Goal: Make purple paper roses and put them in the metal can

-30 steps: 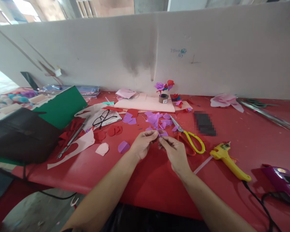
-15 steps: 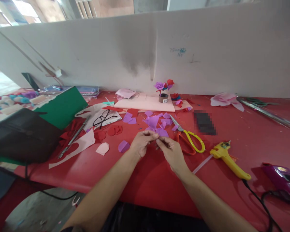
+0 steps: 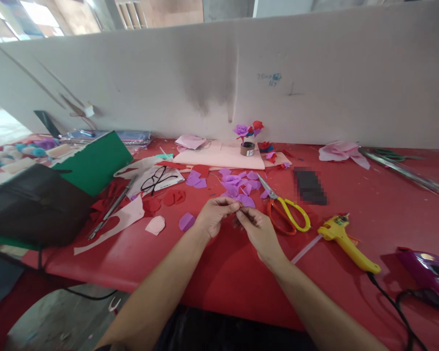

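Observation:
My left hand (image 3: 215, 217) and my right hand (image 3: 259, 231) meet fingertip to fingertip over the red table (image 3: 219, 273). Both pinch something small between them that the fingers hide. In the earlier frames a bit of purple showed there. Just beyond the fingers lies a heap of purple petal cut-outs (image 3: 237, 184). One loose purple petal (image 3: 187, 222) sits left of my left hand. Yellow-handled scissors (image 3: 285, 207) rest right of my right hand.
A yellow glue gun (image 3: 346, 241) with a black cord lies at right, a purple device (image 3: 426, 278) further right. Black glasses (image 3: 156, 179), red petals (image 3: 173, 197), metal tongs (image 3: 109, 208), green sheet (image 3: 95, 163), dark bag (image 3: 32, 204) at left. Finished paper roses (image 3: 247, 131) stand at the back on a pink sheet.
The hands have drawn slightly nearer to me and lower. The purple piece that showed between the fingertips is now hidden by the fingers.

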Available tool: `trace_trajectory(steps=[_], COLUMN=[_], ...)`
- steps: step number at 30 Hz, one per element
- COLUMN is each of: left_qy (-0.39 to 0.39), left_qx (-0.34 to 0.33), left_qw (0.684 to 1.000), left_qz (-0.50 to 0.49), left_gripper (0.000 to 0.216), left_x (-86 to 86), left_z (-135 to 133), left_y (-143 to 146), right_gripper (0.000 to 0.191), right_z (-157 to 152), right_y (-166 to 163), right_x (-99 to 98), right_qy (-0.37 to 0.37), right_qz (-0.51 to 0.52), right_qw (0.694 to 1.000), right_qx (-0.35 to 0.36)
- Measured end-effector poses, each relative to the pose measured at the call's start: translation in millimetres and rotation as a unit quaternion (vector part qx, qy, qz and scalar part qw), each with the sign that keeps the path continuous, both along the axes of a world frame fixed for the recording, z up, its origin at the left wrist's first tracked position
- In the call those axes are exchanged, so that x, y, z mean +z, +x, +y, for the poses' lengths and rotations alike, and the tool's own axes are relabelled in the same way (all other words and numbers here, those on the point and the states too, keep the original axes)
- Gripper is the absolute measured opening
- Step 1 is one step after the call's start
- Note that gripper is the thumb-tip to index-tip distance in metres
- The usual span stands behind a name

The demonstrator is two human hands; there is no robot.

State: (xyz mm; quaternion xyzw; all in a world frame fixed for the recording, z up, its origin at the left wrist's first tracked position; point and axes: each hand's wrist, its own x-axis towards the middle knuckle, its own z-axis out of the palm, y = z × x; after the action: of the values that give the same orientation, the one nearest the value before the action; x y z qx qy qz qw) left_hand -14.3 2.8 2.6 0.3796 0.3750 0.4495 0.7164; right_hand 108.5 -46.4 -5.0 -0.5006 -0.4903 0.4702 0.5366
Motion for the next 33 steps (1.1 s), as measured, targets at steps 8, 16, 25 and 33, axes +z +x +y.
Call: trace_trajectory(steps=[8,16,25,33], left_qy=[0.005,-0.004,0.017,-0.024], left_qx=[-0.035,-0.005,0.014,0.011], left_qw=[0.999,1.000,1.000,0.999], left_qz=[-0.013,-0.017,-0.022,-0.025], left_gripper=[0.033,0.028,0.025,0.031], left_x=[2.0,2.5,4.6,5.8], left_z=[-3,0,-3,-3], left_y=[0,-2,2,2], right_gripper=[0.024,0.024,0.022,0.027], right_z=[0,-1,1,2], right_y=[1,0,3,2], right_x=[-5.4,-3.9,-8.1,-9.2], right_qy=[0.020,0.004,0.021,-0.016], right_qz=[-0.019,-0.035,-0.060,-0.024], right_qw=[1.000,0.999,0.997,1.000], right_qx=[0.014,0.004,-0.040,-0.013])
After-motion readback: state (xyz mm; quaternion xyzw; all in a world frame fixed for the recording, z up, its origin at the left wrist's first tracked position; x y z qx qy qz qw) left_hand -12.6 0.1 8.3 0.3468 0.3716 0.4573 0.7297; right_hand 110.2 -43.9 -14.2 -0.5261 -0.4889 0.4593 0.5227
